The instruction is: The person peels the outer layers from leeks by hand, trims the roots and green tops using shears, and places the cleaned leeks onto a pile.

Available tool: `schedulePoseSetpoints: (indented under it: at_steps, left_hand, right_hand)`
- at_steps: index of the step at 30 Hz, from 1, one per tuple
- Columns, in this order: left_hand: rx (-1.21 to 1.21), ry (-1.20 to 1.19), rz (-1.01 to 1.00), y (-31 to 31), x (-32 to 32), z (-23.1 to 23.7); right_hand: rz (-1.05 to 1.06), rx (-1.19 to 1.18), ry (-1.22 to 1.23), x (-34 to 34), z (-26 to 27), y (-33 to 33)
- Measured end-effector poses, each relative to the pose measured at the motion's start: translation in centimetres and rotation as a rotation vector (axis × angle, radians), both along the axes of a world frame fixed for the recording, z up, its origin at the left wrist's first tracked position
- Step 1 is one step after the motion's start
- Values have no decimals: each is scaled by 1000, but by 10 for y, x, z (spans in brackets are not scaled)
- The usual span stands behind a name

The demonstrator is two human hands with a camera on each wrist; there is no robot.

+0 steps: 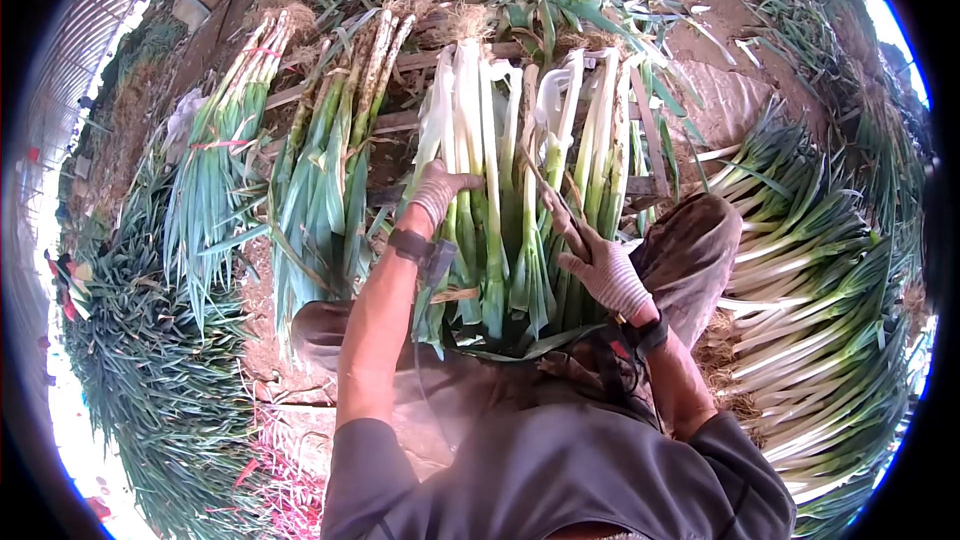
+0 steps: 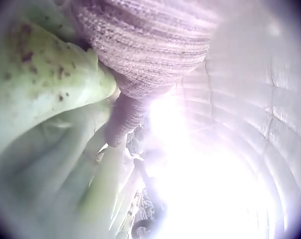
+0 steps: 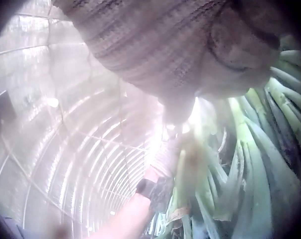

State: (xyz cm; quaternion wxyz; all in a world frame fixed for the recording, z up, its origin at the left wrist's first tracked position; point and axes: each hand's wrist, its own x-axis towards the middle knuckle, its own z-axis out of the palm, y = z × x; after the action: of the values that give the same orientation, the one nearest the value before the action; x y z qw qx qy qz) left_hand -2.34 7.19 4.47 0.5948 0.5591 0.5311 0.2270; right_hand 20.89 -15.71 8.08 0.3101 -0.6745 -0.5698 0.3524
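Observation:
Trimmed leeks (image 1: 493,230) with white shanks and green tops lie side by side before the person, roots pointing away. The gloved left hand (image 1: 437,192) grips a leek at the left of this row, its thumb lying across the stalks. In the left wrist view a gloved finger (image 2: 124,119) bends beside a spotted pale green stalk (image 2: 56,79). At the row's right side, the gloved right hand (image 1: 610,278) pinches a thin brownish strip (image 1: 548,190) that looks like a withered leaf and reaches up over the leeks. The right palm is hidden.
Untrimmed leeks (image 1: 350,130) and a red-tied bundle (image 1: 225,140) lie to the left. Cleaned leeks (image 1: 800,340) are piled at the right, with a green heap (image 1: 150,390) at lower left. Pink ties (image 1: 285,475) lie near the left elbow. Wooden slats (image 1: 400,120) run under the row.

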Motion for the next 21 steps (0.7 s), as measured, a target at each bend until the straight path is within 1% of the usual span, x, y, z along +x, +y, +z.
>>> schedulePoseSetpoints:
  at_steps: [1,2,4,5,8,9,10,11,12,13,14,16,17,18,19,20,21]
  left_hand:
    - [11,-4,-9,-4,-1,5]
    - [22,78,-6,-7,0,5]
    - [54,236,4,-8,3,4]
    - [40,268,1,-10,4,6]
    - [54,90,-14,-14,-4,-1]
    - [53,101,-10,-13,-5,-4]
    - [71,84,9,-11,-7,-12]
    - [90,67,29,-11,-9,-19]
    - [110,51,47,-13,-10,-15]
    - [100,110,45,-20,-8,6]
    - [136,115,49,-14,-10,-9]
    - [73,143,61,-35,-1,45]
    - [95,106,56,-41,1,55]
    - [117,71,49,-45,1,60]
    - [135,-10,38,-41,1,40]
    - [205,65,0,-47,3,53]
    - [305,50,-13,-51,9,52]
  right_hand:
    - [2,-11,14,-1,0,1]
    - [1,-21,29,-3,2,2]
    - [35,-68,4,-11,24,4]
    - [57,-94,-9,-13,32,6]
    - [-6,86,-17,-2,15,3]
    - [-67,-24,-179,8,12,6]
    - [-114,-147,-309,17,21,12]
    - [-151,-175,-472,31,11,16]
    - [-193,-201,-635,34,10,22]
    - [-207,-115,-871,34,9,24]
    - [-209,-38,-844,35,6,31]
    - [-210,102,-782,15,25,47]
    - [-124,-121,-226,0,52,62]
    - [-66,-145,-197,-19,67,72]
    - [-42,-20,-9,-26,47,89]
    - [2,93,182,-33,28,105]
    - [31,102,382,-44,25,123]
